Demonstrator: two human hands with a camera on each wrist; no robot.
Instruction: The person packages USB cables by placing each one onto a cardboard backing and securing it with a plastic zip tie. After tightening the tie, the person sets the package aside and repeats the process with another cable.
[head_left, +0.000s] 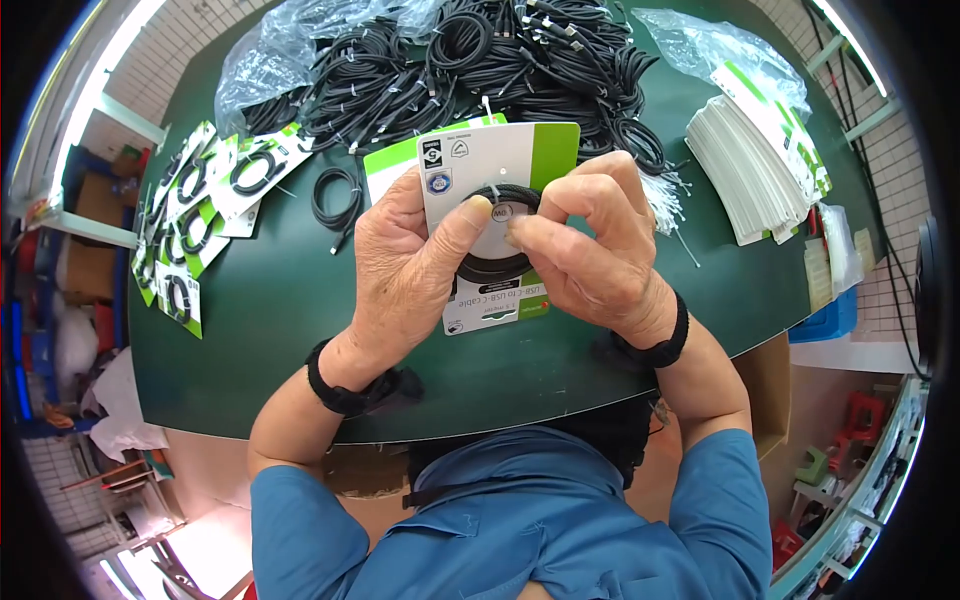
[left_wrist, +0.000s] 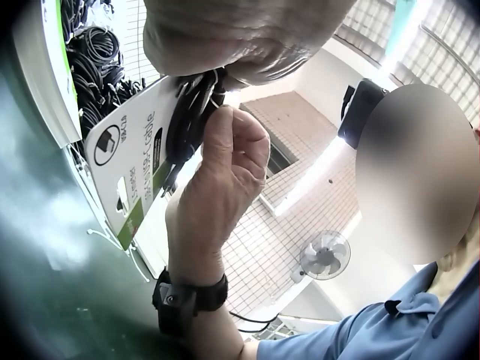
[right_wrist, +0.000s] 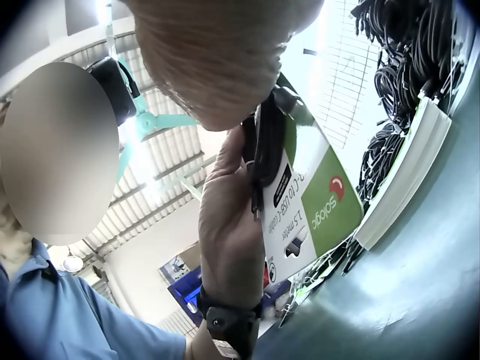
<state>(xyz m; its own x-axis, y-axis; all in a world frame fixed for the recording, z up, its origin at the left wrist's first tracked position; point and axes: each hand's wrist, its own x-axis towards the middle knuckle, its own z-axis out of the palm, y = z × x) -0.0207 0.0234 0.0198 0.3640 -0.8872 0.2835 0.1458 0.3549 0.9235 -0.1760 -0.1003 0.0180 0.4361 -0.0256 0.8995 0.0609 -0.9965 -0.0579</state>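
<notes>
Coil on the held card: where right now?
Centre of the head view: the black coil lies against the white-and-green card, between the left hand and right hand, on the person's side of the large black cable pile.

Carded cables [head_left: 191, 180] left; cards [head_left: 742, 175] right; plastic [head_left: 262, 65] perhaps under heaped cables [head_left: 375, 80].

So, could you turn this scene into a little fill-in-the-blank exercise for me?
1. The left hand holds a card bearing a coiled cable whose colour is ____.
2. The tabletop is dark ____.
3. The big stack of cards lies on the person's ____ side.
4. The shirt is ____.

Missing words: black; green; right; blue.
</notes>
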